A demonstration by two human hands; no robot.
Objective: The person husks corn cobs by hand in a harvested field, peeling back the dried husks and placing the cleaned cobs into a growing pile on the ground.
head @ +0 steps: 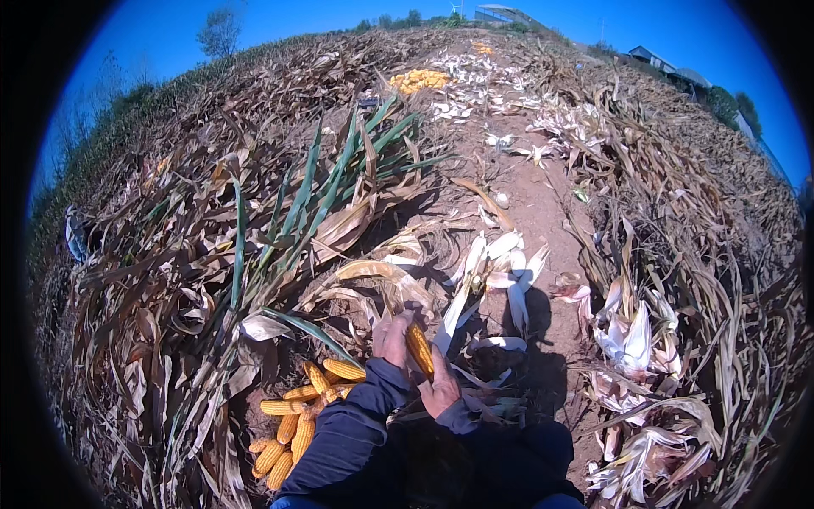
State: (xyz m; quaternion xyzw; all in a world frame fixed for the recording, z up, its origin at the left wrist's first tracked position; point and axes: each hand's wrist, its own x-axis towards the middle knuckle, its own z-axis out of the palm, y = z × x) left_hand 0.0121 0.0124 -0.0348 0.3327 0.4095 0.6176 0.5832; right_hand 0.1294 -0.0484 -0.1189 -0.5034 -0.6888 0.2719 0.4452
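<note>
Between my two hands is a bare yellow corn cob (419,350), tilted, its kernels showing. My left hand (392,338) is at its upper left side, near dry tan husk leaves; its fingertips are partly hidden. My right hand (440,385) has its thumb and fingers closed on the cob's lower right side. Below and left of my hands, partly behind my left sleeve, lies a pile of husked corn cobs (304,432) on the ground. Pale, peeled-off corn husks (499,267) lie just ahead of my hands.
Dry corn stalks (184,305) with some green leaves are heaped on the left. More stalks (706,305) and loose husks (636,337) line the right. A strip of brown soil (540,203) runs ahead between them, towards another pile of yellow cobs (420,80).
</note>
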